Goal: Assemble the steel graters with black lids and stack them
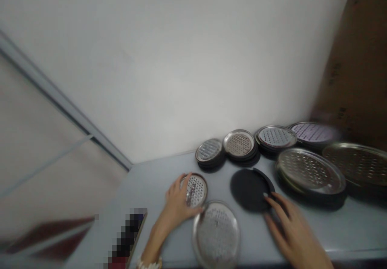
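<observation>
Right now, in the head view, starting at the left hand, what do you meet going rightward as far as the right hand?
left hand → perforated steel plate → black disc → right hand

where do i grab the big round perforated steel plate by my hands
It lies flat, so pinch the raised rim of the round perforated steel plate on its right side with your right hand: that rim stands free, while your left hand crowds the other side.
</observation>
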The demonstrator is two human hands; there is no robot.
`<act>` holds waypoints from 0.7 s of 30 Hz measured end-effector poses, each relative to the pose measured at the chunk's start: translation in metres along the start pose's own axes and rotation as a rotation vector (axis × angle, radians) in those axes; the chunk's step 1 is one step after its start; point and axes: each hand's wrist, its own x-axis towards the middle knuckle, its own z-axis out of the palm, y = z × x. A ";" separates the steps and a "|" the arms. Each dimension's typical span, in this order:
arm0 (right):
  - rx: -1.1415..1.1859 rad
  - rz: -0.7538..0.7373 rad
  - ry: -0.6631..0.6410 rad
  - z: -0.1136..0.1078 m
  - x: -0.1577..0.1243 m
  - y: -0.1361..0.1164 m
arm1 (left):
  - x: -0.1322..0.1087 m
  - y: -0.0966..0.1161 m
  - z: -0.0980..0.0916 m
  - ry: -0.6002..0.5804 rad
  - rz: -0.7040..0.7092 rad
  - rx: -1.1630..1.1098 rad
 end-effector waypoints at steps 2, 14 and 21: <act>0.001 0.000 -0.002 0.000 0.000 0.000 | 0.005 -0.004 0.006 0.000 -0.008 -0.019; 0.005 0.014 -0.007 0.001 0.001 -0.002 | -0.007 0.001 0.026 -0.137 0.156 -0.140; 0.065 -0.144 0.164 -0.019 -0.004 -0.006 | -0.023 0.008 0.022 0.135 0.149 -0.138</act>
